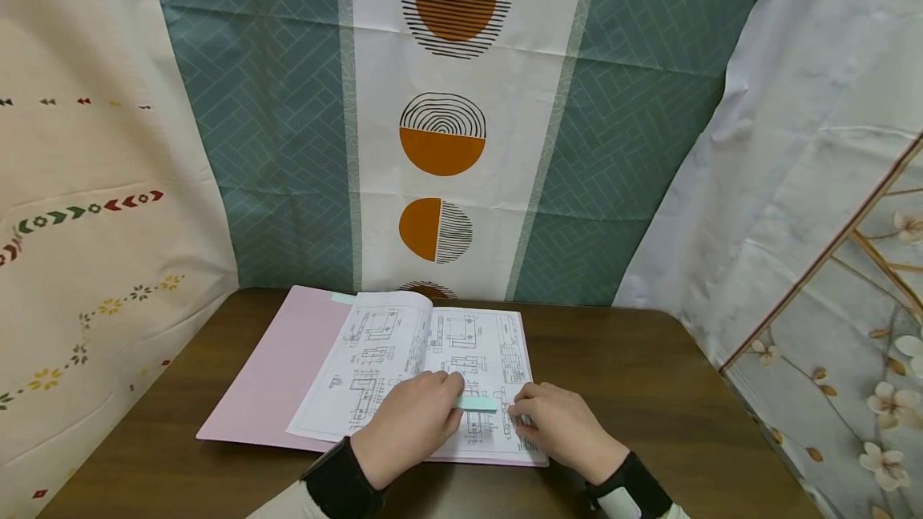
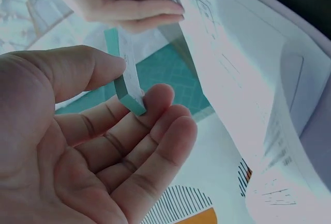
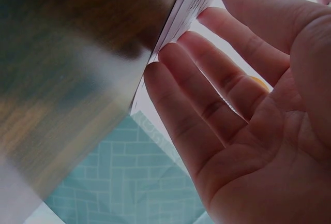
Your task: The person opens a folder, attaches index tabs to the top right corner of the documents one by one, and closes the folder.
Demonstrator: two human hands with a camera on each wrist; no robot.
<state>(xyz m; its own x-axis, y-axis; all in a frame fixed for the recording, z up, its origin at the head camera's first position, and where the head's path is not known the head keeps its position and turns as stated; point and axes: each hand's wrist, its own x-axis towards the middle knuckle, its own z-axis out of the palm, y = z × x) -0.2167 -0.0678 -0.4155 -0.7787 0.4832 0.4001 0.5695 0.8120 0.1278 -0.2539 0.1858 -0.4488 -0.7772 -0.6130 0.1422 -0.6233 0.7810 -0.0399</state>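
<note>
An open booklet of technical drawings (image 1: 497,343) lies on a pink folder (image 1: 281,375) on the table. Over its right page, my left hand (image 1: 418,415) pinches a mint-green sticky-note pad (image 1: 477,404) between thumb and fingers. The left wrist view shows the narrow pad (image 2: 124,74) edge-on, with a whitish face and green sides; the other fingers are loosely bent. My right hand (image 1: 558,423) rests at the right edge of that page. In the right wrist view its fairly straight fingers (image 3: 207,94) touch the page edges, and the thumb tip is near them.
A brown wooden table (image 1: 634,391) extends to the right of the booklet. A pale green strip (image 1: 343,298) sits at the folder's top edge. Patterned cloth (image 1: 288,142) hangs behind the table, with more cloth at both sides.
</note>
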